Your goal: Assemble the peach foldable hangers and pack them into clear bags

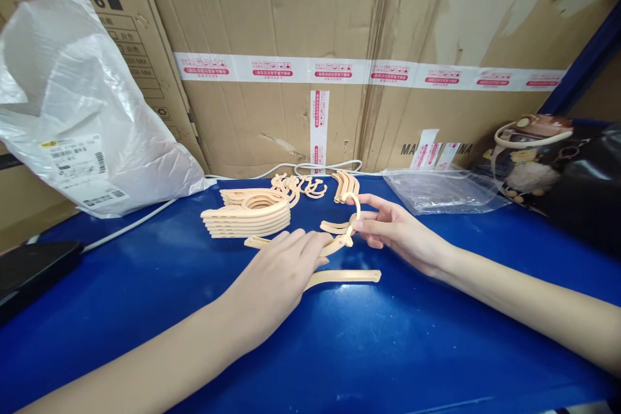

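Observation:
My left hand (288,265) is closed over a cream plastic hanger arm (334,247), whose two ends show on either side of the fingers. Between thumb and fingers, my right hand (395,229) pinches a cream hanger hook (358,210). The hook's lower end meets the right end of that hanger arm; whether they are joined I cannot tell. Another hanger arm (344,277) lies on the blue table just in front, partly covered by my left hand. Behind the hook lies one more curved piece (334,227).
A stack of folded cream hangers (245,220) stands left of centre. Loose hooks (313,187) and several hanger arms (347,185) lie behind. A clear plastic bag (441,191), a white parcel bag (87,110), a black object (39,272) and large cardboard boxes (272,123) surround the blue tabletop (388,343).

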`<state>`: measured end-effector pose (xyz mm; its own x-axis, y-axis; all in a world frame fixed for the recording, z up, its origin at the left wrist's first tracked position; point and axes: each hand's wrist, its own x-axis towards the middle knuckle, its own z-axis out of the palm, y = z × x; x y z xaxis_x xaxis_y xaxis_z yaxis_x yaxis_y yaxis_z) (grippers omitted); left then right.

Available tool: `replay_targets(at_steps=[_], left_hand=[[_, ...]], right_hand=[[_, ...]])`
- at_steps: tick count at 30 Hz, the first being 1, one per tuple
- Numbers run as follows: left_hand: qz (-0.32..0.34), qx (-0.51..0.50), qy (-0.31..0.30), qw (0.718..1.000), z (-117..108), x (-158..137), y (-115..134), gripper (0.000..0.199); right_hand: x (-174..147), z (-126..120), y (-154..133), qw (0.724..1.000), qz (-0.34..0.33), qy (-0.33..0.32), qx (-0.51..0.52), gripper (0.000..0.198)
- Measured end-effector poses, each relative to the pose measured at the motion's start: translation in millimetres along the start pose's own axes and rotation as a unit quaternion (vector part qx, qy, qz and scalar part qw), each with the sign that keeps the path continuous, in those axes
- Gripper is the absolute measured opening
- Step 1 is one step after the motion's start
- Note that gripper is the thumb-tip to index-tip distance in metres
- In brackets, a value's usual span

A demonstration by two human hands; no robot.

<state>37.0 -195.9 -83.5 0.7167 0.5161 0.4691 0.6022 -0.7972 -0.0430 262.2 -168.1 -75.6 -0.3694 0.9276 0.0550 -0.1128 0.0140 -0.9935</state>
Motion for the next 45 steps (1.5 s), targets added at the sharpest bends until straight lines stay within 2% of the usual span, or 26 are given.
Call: replay_targets(at_steps=[9, 18, 30, 45], left_hand=[[0.012, 0.034, -0.017, 0.999, 4.7, 1.6, -0.1, 0.017], [-0.008, 0.048, -0.041, 0.998, 0.4, 3.4, 2.8, 0.018], [0.013, 0.059, -0.025, 0.998, -0.7, 2.7, 2.3, 0.023], [-0.001, 0.053, -0.063, 0.997, -0.8, 2.9, 1.0, 0.031]], right_hand=[[0.1, 0.4, 2.4, 0.996, -0.047, 0.035, -0.066, 0.046], [-4.3, 3.9, -5.2, 0.992, -0.07, 0.033, -0.096, 0.05], [-5.7, 7.7, -7.4, 0.986, -0.107, 0.029, -0.12, 0.044], [-5.3, 8.0, -3.6, 0.988, -0.089, 0.03, -0.12, 0.047]])
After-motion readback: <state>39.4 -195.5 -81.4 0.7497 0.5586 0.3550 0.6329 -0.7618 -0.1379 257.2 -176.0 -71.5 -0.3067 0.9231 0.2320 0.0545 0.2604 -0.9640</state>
